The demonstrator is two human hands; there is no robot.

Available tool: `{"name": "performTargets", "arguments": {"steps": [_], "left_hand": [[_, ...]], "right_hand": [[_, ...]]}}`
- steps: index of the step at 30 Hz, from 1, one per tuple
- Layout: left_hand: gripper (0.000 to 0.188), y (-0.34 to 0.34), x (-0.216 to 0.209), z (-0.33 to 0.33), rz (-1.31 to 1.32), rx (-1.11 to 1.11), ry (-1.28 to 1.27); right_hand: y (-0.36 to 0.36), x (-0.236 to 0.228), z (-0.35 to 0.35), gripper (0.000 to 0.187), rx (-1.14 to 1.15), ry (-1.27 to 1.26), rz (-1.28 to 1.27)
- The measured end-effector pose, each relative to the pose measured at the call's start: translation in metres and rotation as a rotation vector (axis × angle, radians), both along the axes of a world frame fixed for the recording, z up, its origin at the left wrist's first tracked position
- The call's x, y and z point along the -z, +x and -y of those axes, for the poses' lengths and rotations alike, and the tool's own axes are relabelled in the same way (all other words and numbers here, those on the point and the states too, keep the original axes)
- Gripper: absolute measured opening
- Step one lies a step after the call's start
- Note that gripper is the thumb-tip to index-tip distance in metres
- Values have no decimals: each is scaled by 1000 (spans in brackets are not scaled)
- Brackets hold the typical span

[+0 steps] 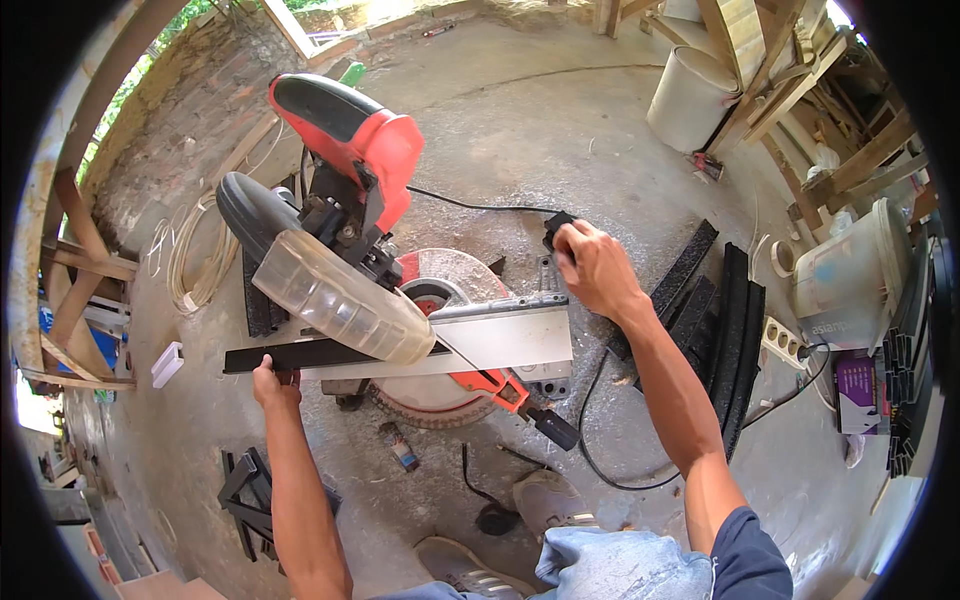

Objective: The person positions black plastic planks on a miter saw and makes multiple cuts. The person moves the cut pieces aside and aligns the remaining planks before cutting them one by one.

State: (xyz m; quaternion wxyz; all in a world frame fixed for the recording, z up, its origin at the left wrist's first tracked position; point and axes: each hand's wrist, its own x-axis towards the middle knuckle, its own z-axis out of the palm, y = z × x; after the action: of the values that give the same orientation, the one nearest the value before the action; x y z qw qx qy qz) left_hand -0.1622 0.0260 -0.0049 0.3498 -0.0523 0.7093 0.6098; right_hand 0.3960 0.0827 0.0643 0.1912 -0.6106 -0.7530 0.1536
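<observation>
A red and black miter saw [395, 150] stands on the floor in front of me, its clear plastic guard [340, 295] tilted over the round base. A long black profile bar [310, 354] lies along the pale fence [510, 340], passing partly behind the guard. My left hand [275, 385] is closed around the bar near its left end. Beyond the fence's right end, my right hand [600, 265] is closed on a small black piece [558, 228], mostly covered by the fingers; its kind is unclear. An orange-and-black handle [520, 398] sticks out from the base toward me.
Black profiles [735, 320] lie at right, beside a power strip [782, 340] and a white bucket [850, 270]. Short black pieces [250, 495] lie near my left forearm. A black cable [600, 470] loops across the floor near my shoes [550, 505]. Coiled pale cable [190, 250] lies left.
</observation>
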Motion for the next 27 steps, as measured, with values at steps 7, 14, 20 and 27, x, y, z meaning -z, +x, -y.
{"name": "performTargets", "arguments": {"steps": [7,14,20,27], "left_hand": [[36,17,-75,17,-157,-35,275],[62,113,-221,65,-721,-100,564],[57,175,-257,96,-991,-25,532],[48,216,-238,111,-1047,93,593]], "right_hand": [[-36,15,-6,36,-161,100,-266],[-35,-16,105,21,246,153,-735],[-92,-17,158,61,-430,31,-699],[-157,-32,192,75,-443,-51,-978]]}}
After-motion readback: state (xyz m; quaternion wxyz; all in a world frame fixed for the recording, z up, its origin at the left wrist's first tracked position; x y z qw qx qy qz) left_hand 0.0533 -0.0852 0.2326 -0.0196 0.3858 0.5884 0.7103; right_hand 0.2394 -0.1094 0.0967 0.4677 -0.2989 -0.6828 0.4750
